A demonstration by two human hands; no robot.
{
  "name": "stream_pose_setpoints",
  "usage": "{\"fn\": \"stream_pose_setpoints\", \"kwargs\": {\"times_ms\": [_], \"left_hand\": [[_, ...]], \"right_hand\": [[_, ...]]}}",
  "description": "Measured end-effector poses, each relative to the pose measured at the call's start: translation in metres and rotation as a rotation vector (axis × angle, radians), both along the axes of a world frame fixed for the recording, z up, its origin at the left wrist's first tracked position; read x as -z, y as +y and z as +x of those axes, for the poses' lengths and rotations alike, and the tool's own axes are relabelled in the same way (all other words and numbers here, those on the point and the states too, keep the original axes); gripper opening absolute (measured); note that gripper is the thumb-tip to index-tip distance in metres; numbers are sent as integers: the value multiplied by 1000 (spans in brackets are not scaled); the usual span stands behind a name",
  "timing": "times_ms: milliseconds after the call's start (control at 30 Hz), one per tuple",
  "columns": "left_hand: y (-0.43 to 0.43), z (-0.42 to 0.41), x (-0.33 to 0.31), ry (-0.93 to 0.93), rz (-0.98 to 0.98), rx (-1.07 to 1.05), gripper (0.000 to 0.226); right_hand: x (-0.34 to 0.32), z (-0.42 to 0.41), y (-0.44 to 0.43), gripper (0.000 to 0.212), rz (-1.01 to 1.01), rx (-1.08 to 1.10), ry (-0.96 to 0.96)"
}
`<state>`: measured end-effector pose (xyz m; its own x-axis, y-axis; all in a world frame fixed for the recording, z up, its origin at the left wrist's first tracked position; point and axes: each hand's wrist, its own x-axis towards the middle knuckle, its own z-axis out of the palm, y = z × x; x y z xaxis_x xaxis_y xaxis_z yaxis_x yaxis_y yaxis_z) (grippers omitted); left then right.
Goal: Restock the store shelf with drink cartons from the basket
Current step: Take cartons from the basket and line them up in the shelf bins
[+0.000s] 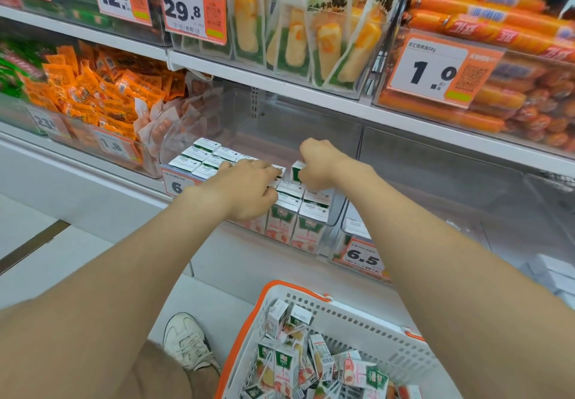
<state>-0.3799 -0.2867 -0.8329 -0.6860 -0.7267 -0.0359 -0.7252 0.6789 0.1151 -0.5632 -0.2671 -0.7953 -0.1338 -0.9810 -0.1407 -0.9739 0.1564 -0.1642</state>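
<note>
Small white-and-green drink cartons (pixel 311 224) stand in rows inside a clear shelf bin (pixel 337 212) on the lower shelf. My left hand (pixel 245 188) lies over the middle rows, its fingers curled down around a carton top (pixel 278 171). My right hand (pixel 322 162) reaches in from the right and grips a green-and-white carton (pixel 297 171) upright at the end of a row. More cartons (pixel 311 364) lie jumbled in the white basket with an orange rim (pixel 367 321) at the bottom of the view.
The back of the bin and the clear bin to its right (pixel 435 181) hold nothing visible. Orange price tags (pixel 362 257) hang on the bin fronts. Snack packets (pixel 102 93) and sausages (pixel 497 25) fill neighbouring shelves. My shoe (pixel 188 342) stands left of the basket.
</note>
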Motion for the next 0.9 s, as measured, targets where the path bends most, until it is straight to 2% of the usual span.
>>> {"fn": "stream_pose_setpoints", "kwargs": {"times_ms": [100, 200, 300, 400, 467, 533, 600, 633, 700, 767, 833, 900], "left_hand": [[4, -1, 1, 11, 5, 2, 44], [9, 0, 1, 48, -24, 9, 39], [21, 1, -2, 102, -70, -24, 39], [42, -1, -6, 217, -170, -53, 31], [61, -2, -8, 333, -198, -89, 22], [80, -2, -7, 382, -95, -120, 16], [100, -5, 2, 310, 88, -38, 18], [111, -9, 9, 240, 159, 46, 19], [132, -20, 29, 46, 261, 201, 29], [150, -33, 60, -200, 357, 298, 26], [161, -44, 102, -483, 447, 346, 26], [164, -49, 148, -678, 483, 341, 20]], "right_hand": [[4, -1, -2, 13, 51, -80, -25], [12, -3, -2, 20, 79, -91, -25], [6, 3, 7, 19, 113, -94, 57], [0, 11, 33, 7, -107, -118, 40], [3, 17, 66, 29, -382, -145, 8], [13, 22, 113, 32, -618, -154, -53], [28, 24, 163, 27, -663, -174, -121], [39, 24, 184, 27, -610, -180, -150], [69, 18, 213, 30, -397, -191, -125], [103, 7, 230, 30, -135, -210, -49], [142, -4, 242, 22, 75, -233, -23], [180, -16, 255, 21, 219, -218, -75]]}}
